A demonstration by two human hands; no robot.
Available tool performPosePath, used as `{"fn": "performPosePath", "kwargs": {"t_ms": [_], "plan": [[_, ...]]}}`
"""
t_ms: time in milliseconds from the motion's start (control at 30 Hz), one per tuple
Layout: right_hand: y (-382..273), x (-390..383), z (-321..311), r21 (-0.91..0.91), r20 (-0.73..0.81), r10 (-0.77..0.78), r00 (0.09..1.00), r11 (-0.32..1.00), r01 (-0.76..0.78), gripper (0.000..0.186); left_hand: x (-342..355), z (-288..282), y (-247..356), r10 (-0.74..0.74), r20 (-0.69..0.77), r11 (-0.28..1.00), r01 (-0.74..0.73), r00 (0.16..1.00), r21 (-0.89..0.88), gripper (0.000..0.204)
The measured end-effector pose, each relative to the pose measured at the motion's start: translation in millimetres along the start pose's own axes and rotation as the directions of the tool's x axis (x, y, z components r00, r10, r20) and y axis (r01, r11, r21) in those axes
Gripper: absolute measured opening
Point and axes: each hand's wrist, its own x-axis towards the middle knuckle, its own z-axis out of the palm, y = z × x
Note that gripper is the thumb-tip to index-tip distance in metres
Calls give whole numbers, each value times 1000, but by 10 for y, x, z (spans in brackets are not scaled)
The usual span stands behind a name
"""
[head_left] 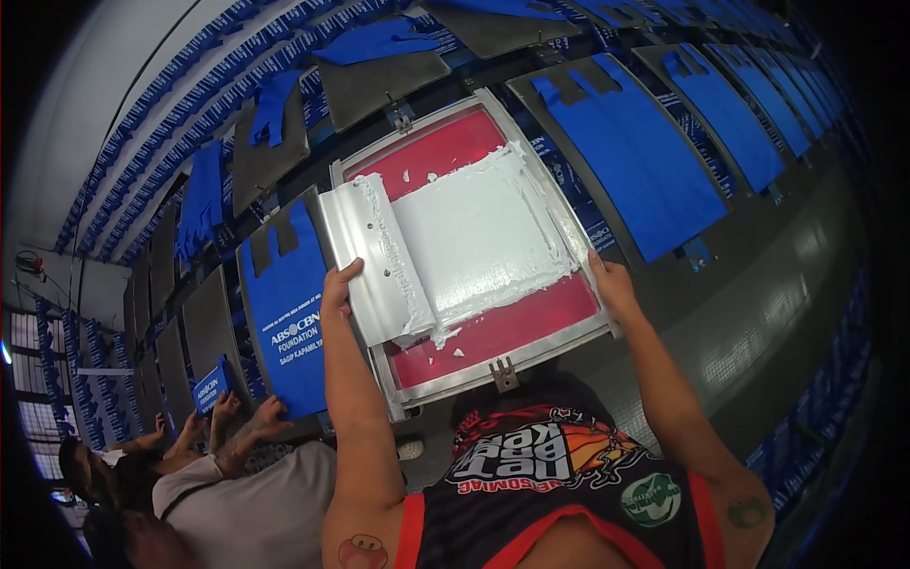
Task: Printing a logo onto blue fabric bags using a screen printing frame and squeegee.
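Note:
A screen printing frame (559,353) with metal rails and red mesh (431,152) lies in front of me, tilted in view. Thick white ink (474,237) covers the middle of the mesh, with ridges and loose blobs at its borders. A wide metal squeegee (365,256) rests along the frame's left side, ink heaped on its right edge. My left hand (339,292) grips the left side, thumb against the squeegee; its fingers underneath are hidden. On the opposite rail, my right hand (611,284) is closed around the frame, thumb on top.
Blue cloth bags lie on dark boards on both sides; a printed bag (284,313) is left of the frame, a plain one (635,152) right. Co-workers stand at the lower left, one in a grey shirt (246,493) with hands at the boards. Blue bags hang in rows behind.

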Motion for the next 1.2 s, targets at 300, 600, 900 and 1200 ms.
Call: {"fn": "performPosePath", "kwargs": {"t_ms": [300,600,900,1200], "plan": [[144,241,-12,-152,-42,-135,990,980,127,70,4,146,-218,-2,-21,996,0,1000,-84,40],[276,-1170,693,-6,781,-10,624,1000,23,37,-636,1111,477,219,211,742,-303,953,598,41],[248,-1198,671,26,692,-50,720,999,44,25,-1048,1757,120,250,510,30,-533,823,846,28],[251,-1095,627,29,755,-97,649,993,114,27,-1194,1861,-166,180,553,-103,-544,813,833,21]]}}
